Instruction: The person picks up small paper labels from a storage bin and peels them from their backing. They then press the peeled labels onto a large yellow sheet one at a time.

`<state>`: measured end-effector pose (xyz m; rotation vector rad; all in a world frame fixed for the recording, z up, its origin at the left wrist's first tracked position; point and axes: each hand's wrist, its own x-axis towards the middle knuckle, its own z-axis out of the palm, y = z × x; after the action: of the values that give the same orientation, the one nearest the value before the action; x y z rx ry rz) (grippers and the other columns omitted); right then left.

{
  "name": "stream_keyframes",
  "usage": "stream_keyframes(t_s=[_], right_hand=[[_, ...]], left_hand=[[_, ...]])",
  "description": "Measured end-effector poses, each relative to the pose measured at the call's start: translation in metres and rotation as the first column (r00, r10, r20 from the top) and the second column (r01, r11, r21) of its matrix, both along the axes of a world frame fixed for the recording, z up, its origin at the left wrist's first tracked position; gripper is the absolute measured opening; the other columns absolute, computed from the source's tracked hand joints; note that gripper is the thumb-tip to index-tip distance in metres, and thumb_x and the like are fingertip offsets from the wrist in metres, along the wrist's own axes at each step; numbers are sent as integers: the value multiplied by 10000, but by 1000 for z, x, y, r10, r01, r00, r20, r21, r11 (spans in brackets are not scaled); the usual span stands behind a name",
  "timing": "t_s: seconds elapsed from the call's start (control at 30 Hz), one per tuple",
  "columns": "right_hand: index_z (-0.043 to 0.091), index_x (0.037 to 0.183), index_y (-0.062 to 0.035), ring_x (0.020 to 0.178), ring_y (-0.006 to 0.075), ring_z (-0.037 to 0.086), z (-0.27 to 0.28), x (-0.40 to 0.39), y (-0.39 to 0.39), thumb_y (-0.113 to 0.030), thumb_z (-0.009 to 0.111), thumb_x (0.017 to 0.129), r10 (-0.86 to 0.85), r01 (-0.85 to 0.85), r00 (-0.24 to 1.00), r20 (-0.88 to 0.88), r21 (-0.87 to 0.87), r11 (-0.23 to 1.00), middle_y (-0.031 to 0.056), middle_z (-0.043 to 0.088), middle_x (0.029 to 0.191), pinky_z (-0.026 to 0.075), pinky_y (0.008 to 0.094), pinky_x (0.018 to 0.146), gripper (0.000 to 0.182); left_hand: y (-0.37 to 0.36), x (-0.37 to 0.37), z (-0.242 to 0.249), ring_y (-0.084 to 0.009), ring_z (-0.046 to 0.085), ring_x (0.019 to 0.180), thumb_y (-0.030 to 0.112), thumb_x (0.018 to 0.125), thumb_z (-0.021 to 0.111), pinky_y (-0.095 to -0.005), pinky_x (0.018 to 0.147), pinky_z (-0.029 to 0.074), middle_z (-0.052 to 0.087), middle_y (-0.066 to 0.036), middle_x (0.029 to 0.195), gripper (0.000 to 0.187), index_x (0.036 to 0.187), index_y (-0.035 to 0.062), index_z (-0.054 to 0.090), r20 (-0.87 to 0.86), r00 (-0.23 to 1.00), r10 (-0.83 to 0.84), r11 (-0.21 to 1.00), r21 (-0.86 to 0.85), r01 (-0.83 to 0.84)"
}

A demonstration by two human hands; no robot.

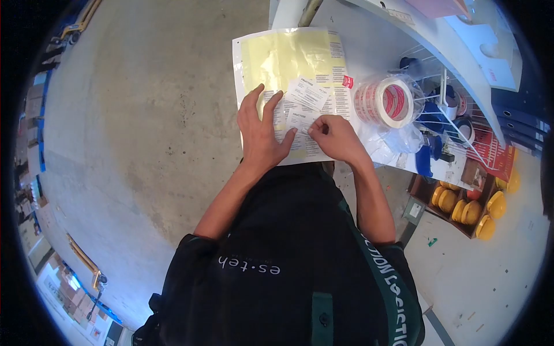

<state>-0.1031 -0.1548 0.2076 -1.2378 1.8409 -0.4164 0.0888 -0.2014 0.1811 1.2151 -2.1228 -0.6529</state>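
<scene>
A large sheet of labels [277,55] with a bare yellow backing area and columns of small printed stickers lies in front of me. Two white printed labels are on it, an upper label [309,94] and a lower label [298,120], slightly tilted and close together. My left hand [259,127] rests over the left part of the sheet, fingers spread, its thumb beside the lower label. With thumb and forefinger together, my right hand [337,137] pinches the right edge of the lower label; the fingertips partly hide that edge.
Rolls of printed packing tape [385,101] in clear wrap stand on the white table right of the sheet. A white wire rack [456,118] is beyond them. Lower right, a cardboard box [444,210] holds several yellow round items. Concrete floor [173,104] lies to the left.
</scene>
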Motion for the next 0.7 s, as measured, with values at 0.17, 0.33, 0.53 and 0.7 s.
stream_keyframes(t_s=[0.17,0.33,0.53,0.7], right_hand=[[711,850,33,708,255,676,-7,-2,-14,-217,716,831,80,-73,995,-57,123,990,166,698,758,527,367,686,251],[729,831,20,754,311,706,-9,1,-20,-224,715,818,123,-103,984,-129,151,983,199,711,789,542,388,717,245],[740,819,7,794,351,711,-7,9,-20,-240,718,791,94,-67,976,-194,143,987,210,716,808,553,403,755,249],[750,824,-9,838,352,716,-8,16,-21,-239,708,785,86,-36,959,-271,184,982,199,725,828,559,412,790,237]], left_hand=[[0,0,-17,-434,307,1381,147,643,865,-564,1096,270,326,-232,1499,866,1412,117,469,40,998,39,999,-20,-38],[0,1,-19,-434,312,1374,158,643,866,-565,1095,263,333,-231,1492,866,1411,113,468,41,998,46,998,-35,-44],[2,1,-19,-421,325,1383,192,644,872,-559,1109,265,356,-223,1494,851,1398,109,485,56,995,78,996,-54,-75],[3,2,-19,-431,311,1372,168,646,860,-574,1091,259,334,-230,1495,840,1398,106,490,47,997,60,997,-59,-57]])
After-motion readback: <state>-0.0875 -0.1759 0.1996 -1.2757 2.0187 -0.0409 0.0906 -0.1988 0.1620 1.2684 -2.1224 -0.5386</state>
